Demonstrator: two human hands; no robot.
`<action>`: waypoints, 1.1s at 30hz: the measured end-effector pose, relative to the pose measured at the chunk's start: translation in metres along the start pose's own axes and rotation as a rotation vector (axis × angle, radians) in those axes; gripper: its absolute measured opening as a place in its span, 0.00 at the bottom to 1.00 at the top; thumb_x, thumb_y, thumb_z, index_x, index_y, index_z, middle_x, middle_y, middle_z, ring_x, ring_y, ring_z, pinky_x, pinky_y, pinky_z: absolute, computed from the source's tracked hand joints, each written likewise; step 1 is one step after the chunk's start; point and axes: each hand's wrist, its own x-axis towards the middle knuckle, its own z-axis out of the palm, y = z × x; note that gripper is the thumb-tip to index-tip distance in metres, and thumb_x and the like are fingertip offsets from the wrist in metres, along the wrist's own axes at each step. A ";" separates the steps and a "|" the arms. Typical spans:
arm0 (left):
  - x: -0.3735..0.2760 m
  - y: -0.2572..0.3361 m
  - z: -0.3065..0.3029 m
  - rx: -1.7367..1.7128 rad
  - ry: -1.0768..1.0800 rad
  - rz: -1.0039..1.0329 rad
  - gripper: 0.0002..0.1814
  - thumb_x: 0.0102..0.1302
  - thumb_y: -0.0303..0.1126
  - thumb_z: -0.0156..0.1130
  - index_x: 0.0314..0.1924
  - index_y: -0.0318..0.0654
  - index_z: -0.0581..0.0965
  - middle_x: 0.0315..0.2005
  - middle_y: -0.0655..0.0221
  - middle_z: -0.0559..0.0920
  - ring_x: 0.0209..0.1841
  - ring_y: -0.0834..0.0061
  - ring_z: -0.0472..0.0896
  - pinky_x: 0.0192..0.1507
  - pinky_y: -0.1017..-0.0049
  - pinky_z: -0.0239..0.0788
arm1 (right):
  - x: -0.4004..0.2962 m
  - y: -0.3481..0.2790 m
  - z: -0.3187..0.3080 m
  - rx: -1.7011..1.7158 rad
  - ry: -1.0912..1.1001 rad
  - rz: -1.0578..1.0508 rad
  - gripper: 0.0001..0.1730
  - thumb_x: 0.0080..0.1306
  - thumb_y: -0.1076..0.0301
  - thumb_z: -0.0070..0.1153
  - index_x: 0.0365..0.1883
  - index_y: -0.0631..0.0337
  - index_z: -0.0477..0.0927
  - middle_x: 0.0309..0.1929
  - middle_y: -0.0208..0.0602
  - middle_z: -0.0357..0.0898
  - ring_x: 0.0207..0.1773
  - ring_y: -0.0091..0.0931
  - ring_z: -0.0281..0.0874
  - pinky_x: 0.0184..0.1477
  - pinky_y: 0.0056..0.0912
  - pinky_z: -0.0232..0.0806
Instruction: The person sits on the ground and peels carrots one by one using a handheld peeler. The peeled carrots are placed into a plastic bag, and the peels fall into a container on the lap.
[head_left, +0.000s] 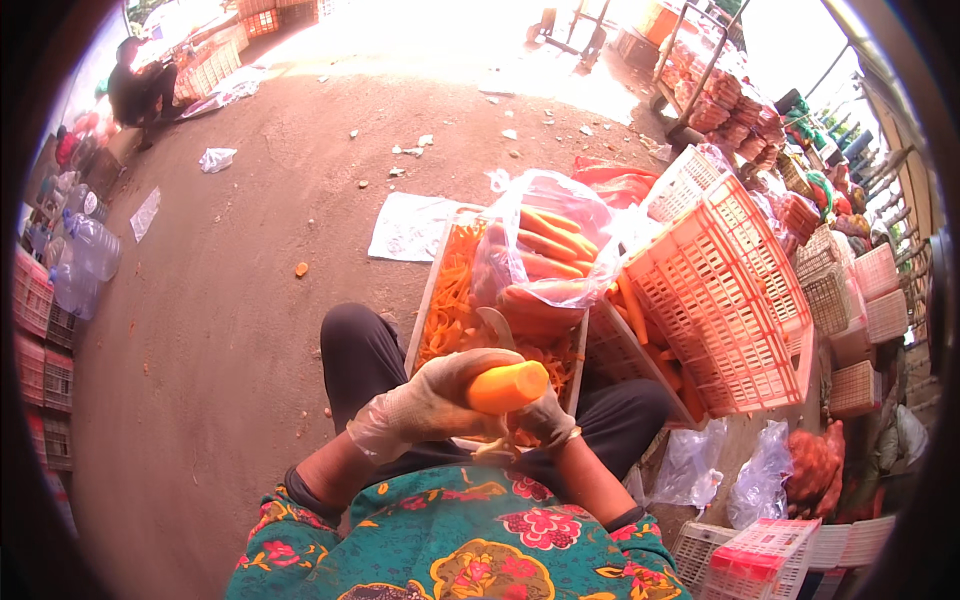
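Note:
My left hand (427, 405), in a thin glove, grips a peeled carrot (508, 388) whose cut end faces up towards me. Close behind the carrot is my right hand (546, 418), also gloved and curled; its fingers are partly hidden. A curved knife blade (495, 324) rises past the carrot in line with this hand, its handle out of sight. Pale scraps (496, 448) hang beneath the hands. Between my knees stands a crate (429, 300) full of orange peelings (448, 315). A transparent plastic bag (607, 274) of carrots (551, 244) rests on the peelings.
Right of my knees, a tilted plastic crate (720, 300) leans over another crate holding carrots (634, 307). Bags (761, 472) and stacked crates line the right side. Water jugs (94, 244) and crates stand at left. A person (135, 86) crouches far left; a hand truck (694, 75) stands behind.

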 end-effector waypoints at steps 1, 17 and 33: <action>0.004 -0.003 -0.003 0.160 -0.069 0.157 0.37 0.49 0.20 0.78 0.62 0.35 0.75 0.55 0.63 0.80 0.58 0.69 0.78 0.58 0.70 0.72 | 0.007 -0.027 -0.005 0.276 -0.033 0.137 0.24 0.63 0.56 0.62 0.51 0.62 0.75 0.39 0.32 0.80 0.35 0.21 0.78 0.38 0.24 0.72; -0.016 -0.079 -0.025 -0.789 0.334 -0.325 0.32 0.67 0.27 0.63 0.69 0.31 0.66 0.59 0.53 0.78 0.55 0.64 0.83 0.58 0.64 0.77 | 0.031 -0.065 -0.020 0.659 0.167 0.288 0.21 0.65 0.63 0.56 0.54 0.63 0.77 0.38 0.31 0.80 0.33 0.19 0.75 0.37 0.22 0.70; 0.006 -0.041 -0.022 0.529 0.270 -0.441 0.27 0.56 0.43 0.75 0.51 0.35 0.78 0.37 0.63 0.84 0.40 0.79 0.81 0.45 0.72 0.75 | -0.001 -0.033 -0.002 -0.800 0.360 -0.373 0.21 0.54 0.75 0.64 0.46 0.59 0.72 0.28 0.42 0.74 0.27 0.42 0.76 0.29 0.40 0.70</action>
